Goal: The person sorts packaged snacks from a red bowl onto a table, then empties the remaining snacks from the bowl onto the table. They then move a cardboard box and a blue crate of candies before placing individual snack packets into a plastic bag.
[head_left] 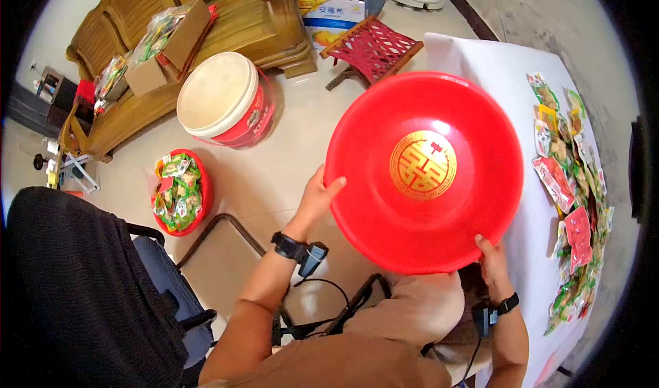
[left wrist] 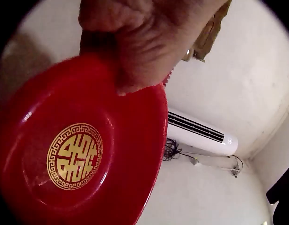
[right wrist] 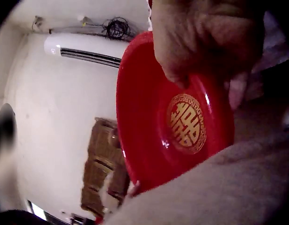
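Observation:
A large red plastic basin (head_left: 371, 175) with a round gold emblem inside is held up over the person's knee, its inside facing the head camera. My left hand (head_left: 319, 196) grips its left rim, thumb on the inner side and the other fingers hidden behind. At the lower right rim my right hand (head_left: 491, 261) holds it the same way, thumb over the edge. The left wrist view shows the left hand (left wrist: 139, 47) pinching the rim of the basin (left wrist: 121, 154). In the right wrist view the right hand (right wrist: 205, 42) clasps the opposite rim.
To the right, a table with a white cloth (head_left: 473, 55) bears many small food packets (head_left: 559, 182). A lidded red-and-white bucket (head_left: 216, 93), a red basket of packets (head_left: 180, 190) and a red woven stool (head_left: 374, 48) stand on the floor. A black chair (head_left: 75, 278) is at left, a wooden bench (head_left: 240, 24) behind.

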The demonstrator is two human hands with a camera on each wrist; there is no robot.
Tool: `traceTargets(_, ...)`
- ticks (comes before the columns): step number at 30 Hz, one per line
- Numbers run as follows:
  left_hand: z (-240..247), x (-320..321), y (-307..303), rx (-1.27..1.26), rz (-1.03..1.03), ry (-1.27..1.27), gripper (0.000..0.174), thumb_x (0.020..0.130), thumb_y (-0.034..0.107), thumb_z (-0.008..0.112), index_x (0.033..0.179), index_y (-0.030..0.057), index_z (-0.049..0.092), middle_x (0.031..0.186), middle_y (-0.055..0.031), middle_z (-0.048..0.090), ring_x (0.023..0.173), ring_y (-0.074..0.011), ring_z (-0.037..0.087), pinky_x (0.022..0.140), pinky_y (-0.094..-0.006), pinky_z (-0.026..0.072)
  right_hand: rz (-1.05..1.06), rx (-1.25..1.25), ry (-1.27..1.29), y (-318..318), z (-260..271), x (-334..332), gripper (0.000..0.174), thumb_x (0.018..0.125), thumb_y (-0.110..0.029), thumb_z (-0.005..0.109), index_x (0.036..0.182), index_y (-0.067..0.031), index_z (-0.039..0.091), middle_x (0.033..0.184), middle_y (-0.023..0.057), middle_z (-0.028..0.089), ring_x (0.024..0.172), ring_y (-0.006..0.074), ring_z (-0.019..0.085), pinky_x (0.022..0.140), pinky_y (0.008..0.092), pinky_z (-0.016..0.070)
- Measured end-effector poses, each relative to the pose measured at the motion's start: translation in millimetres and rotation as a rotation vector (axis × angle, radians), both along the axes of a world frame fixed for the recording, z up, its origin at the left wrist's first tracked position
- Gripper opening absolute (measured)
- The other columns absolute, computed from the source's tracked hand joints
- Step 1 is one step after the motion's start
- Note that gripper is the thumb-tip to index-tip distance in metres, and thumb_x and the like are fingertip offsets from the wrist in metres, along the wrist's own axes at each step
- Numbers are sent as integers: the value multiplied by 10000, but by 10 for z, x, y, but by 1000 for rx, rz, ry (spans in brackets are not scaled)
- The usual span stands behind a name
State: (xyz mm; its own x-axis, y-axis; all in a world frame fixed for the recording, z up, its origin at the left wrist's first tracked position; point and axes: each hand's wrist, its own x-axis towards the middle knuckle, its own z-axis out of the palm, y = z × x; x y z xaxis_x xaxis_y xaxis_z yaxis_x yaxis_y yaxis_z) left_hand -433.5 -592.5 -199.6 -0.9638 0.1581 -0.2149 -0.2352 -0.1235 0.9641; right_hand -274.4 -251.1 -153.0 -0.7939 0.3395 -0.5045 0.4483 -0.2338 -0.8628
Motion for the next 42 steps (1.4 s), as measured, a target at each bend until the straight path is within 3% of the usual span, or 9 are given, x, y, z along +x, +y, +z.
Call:
traceTargets(5, 453, -236, 84, 48, -98, 89, 528, 901, 335, 475, 1293, 6, 343, 1249, -106, 461, 1134, -175, 433, 973, -316, 327, -64, 51, 127, 147, 325, 21, 304, 805, -110, 578, 1078, 13, 524, 1010, 67, 589, 889, 155, 552, 813, 289, 426)
traceTargets(14, 2094, -302, 677, 269, -33, 264, 416, 928, 331, 392, 1201, 19, 431, 1176, -93, 503, 1067, -182, 484, 907, -332, 394, -106, 521, 417, 761, 1048, 525, 283, 813, -149, 575, 1038, 21, 547, 1000, 70, 599, 891, 153, 548, 809, 289, 418)
traceTargets(22, 3330, -664, 1824, 375, -305, 504, 631, 933, 331, 327, 1336, -85, 76, 1396, -228, 168, 1249, -323, 279, 1035, -404, 277, -428, 263, 579, 1351, 1120, 1323, 384, 811, -131, 579, 1144, 38, 489, 1117, 102, 552, 997, 183, 518, 901, 314, 375)
traceTargets(23, 3340, -796, 1856, 313, -268, 492, 542, 919, 343, 385, 1265, -45, 231, 1202, -180, 353, 1029, -266, 410, 880, -362, 370, -465, 239, 599, 1367, 1104, 1390, 420, 818, -137, 573, 1185, 27, 452, 1142, 104, 534, 1020, 187, 514, 913, 321, 377)
traceTargets(24, 3322, -899, 1875, 251, -228, 475, 465, 904, 354, 443, 1195, -5, 386, 1009, -132, 538, 808, -208, 541, 725, -321, 464, -500, 213, 616, 1370, 1085, 1449, 458, 825, -142, 568, 1226, 16, 415, 1167, 105, 517, 1042, 191, 509, 926, 329, 380)
traceTargets(26, 3101, -1192, 1768, -4, -297, 769, 509, 904, 391, 423, 1259, 37, 335, 1249, -135, 431, 1039, -255, 492, 888, -358, 405, -541, 182, 605, 1359, 1078, 1534, 482, 821, -133, 568, 1244, 20, 393, 1198, 117, 491, 1057, 205, 494, 926, 337, 377)
traceTargets(31, 1619, -1786, 895, -719, 342, 776, 452, 766, 300, 610, 1059, -36, 536, 1075, -211, 573, 1000, -316, 551, 806, -377, 444, -617, 144, 574, 1349, 974, 1565, 545, 815, -122, 566, 1290, 14, 336, 1251, 135, 440, 1096, 243, 460, 940, 373, 362)
traceTargets(36, 218, -1713, -484, -1550, 496, 356, 755, 640, 383, 694, 1221, -9, 411, 1187, -244, 466, 1125, -388, 420, 954, -432, 346, -641, 229, 507, 1327, 1014, 1569, 548, 830, -158, 560, 1305, -17, 326, 1261, 120, 442, 1108, 232, 468, 948, 376, 367)
traceTargets(42, 213, -1426, -832, -1813, 436, 77, 806, 645, 370, 692, 1302, 88, 321, 1206, -170, 481, 1150, -319, 428, 965, -437, 335, -564, 396, 327, 1772, 1537, 1749, 557, 821, -178, 561, 1302, -21, 328, 1267, 113, 437, 1104, 229, 468, 947, 369, 359)
